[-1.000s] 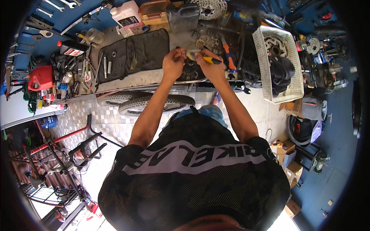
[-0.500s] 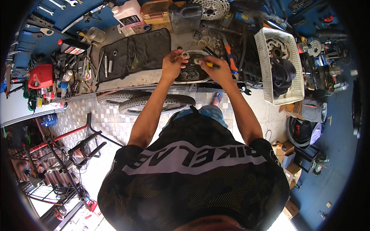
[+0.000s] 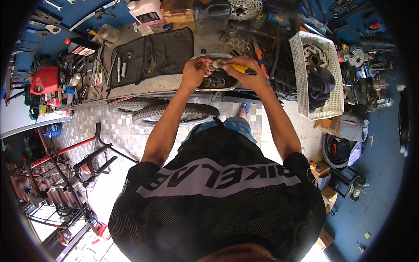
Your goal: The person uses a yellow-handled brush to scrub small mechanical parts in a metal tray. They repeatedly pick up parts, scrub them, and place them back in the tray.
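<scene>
My left hand [image 3: 195,73] is closed, pinching a small round metal part [image 3: 211,68] between thumb and fingers. In my right hand [image 3: 249,75] is a brush with a yellow and black handle [image 3: 240,68], its pale bristles touching the part or very close to it. Both hands are over a shallow metal tray [image 3: 226,90] with rounded ends. Several small ring-shaped parts lie in dark liquid at its bottom. My fingers partly hide the metal part.
Left of the tray, a black tool roll [image 3: 168,54] lies on the workbench [image 3: 161,86]. A white plastic basket [image 3: 338,83] holding dark cloth and a disc stands on the right. Jugs [image 3: 211,17] line the back. Bicycle tyres [image 3: 174,114] sit below the bench edge.
The brush has moved left, bringing its bristles up to the metal part in my left hand. My right hand has turned, showing more of the handle. The view has shifted slightly.
</scene>
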Demonstrator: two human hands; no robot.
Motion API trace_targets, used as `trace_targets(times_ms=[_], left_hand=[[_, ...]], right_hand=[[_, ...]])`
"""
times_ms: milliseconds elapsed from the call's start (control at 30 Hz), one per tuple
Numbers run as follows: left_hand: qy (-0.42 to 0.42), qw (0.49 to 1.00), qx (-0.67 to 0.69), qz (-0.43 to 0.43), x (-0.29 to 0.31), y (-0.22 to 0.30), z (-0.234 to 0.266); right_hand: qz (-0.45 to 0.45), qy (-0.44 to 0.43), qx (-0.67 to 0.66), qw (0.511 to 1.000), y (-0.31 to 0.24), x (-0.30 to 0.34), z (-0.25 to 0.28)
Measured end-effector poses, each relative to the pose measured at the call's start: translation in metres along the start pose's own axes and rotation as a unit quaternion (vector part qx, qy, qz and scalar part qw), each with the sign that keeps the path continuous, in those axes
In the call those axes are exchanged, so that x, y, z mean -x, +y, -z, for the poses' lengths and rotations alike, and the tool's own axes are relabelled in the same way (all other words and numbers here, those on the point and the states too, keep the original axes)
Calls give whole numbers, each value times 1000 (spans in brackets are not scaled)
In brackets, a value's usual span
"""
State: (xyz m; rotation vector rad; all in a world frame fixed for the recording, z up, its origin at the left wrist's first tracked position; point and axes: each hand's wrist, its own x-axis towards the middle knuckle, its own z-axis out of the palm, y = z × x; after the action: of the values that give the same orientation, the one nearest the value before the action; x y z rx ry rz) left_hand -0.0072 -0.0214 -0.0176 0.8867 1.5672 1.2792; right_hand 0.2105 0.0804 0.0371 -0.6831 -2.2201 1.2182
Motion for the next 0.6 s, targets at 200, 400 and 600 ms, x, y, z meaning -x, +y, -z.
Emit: trace_targets(times_ms=[200,400,600], left_hand=[[-12,1000,-26,10,5,3,-1],[-26,998,-47,22,3,-1,-2],[-30,999,-41,15,3,3,-3]], right_hand=[[53,5,41,998,-3,4,4],[80,26,52,995,-5,11,6],[84,42,54,994,5,8,3]])
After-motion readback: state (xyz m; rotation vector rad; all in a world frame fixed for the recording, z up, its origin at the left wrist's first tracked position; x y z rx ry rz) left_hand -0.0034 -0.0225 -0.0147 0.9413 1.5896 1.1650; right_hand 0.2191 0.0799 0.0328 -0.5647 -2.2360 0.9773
